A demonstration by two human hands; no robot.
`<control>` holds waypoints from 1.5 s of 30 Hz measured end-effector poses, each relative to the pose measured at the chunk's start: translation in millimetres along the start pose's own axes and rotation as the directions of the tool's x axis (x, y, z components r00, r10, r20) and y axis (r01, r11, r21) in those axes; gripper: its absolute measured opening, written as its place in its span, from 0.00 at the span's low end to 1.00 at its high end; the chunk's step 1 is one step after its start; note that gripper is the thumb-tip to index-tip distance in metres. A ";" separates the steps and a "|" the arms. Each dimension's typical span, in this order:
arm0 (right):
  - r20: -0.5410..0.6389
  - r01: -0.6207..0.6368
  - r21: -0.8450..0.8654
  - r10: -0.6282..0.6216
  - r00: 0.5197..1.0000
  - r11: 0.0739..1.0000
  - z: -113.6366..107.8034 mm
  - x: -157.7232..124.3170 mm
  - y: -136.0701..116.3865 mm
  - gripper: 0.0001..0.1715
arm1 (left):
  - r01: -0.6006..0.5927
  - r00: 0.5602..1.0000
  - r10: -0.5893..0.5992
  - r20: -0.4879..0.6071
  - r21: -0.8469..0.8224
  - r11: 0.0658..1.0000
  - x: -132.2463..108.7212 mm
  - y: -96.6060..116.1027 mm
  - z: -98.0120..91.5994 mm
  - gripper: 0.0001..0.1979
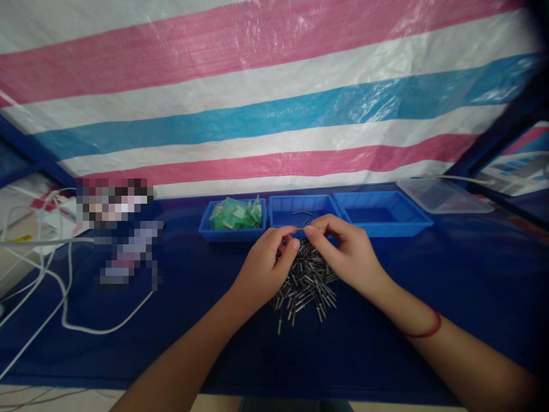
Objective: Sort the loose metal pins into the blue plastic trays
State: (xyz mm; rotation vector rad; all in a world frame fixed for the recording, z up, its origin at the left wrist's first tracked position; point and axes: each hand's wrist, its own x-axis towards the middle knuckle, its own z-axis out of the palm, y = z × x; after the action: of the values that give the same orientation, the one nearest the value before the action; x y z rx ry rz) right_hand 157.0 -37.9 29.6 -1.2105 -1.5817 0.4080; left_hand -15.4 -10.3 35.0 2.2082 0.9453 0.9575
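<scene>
My left hand (271,258) and my right hand (349,252) meet over a heap of thin metal rods (306,280) on the blue table. Between their fingertips is a slim metal rod (301,228), pinched at its right end by my right thumb and fingers. My left index finger touches its other end, with the left thumb bent just below. Most of this rod is hidden by the fingers. Just behind the hands, a blue bin (281,213) holds a few similar rods.
To the left, another blue bin (205,227) contains green plastic packets (235,214). A third blue bin (381,214) stands on the right, near a clear plastic lid (444,196). White cables (100,331) trail across the table's left side. Behind rises a striped sheet (274,120).
</scene>
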 end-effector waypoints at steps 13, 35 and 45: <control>-0.131 -0.031 -0.645 -0.071 0.989 0.763 -14.3 17.1 28.8 0.16 | -0.183 0.939 0.031 0.342 0.421 0.888 -3.7 1.9 -5.9 0.08; -0.013 0.078 -0.418 -0.092 0.996 0.905 -4.9 5.5 1.6 0.08 | -0.215 0.956 0.082 0.281 0.482 0.849 -3.3 -4.3 9.8 0.09; 0.116 0.067 -0.182 -0.047 0.992 0.981 -1.8 3.4 0.5 0.14 | -0.131 0.991 0.117 0.064 0.303 0.944 7.3 -16.1 -7.8 0.07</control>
State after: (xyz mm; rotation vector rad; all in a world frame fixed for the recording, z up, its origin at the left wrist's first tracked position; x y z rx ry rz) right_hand 159.0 -35.3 31.6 -1.2981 -1.7776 0.3001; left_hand -24.0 6.6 31.2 2.5656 1.0004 0.8586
